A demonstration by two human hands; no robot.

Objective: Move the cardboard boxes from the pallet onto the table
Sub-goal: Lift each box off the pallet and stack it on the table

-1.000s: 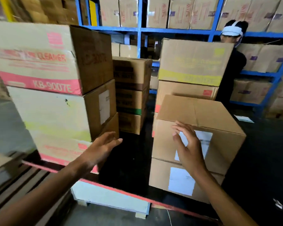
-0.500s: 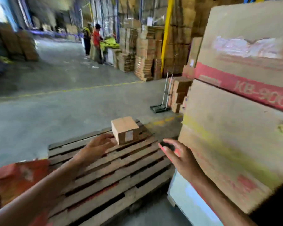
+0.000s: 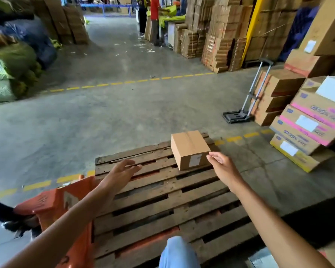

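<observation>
A small brown cardboard box (image 3: 190,149), taped shut, sits upright at the wooden pallet's (image 3: 162,200) far edge. A white label faces near.

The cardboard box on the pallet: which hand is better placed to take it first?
Right. The right hand is at the near right corner of the cardboard box; the left hand hovers over bare pallet slats.

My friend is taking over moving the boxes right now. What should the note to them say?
Left hand: open, holding nothing, above the wooden pallet.
Right hand: open, fingertips at the near right corner of the small cardboard box; no grip yet.
The box sits upright on the pallet's far end, the only box on it. Other stacked boxes stand on the floor to the right.
The table is not in view, so I cannot tell what is already moved.
Left to do: grip this box with both hands, lift it and carry it to the table.
</observation>
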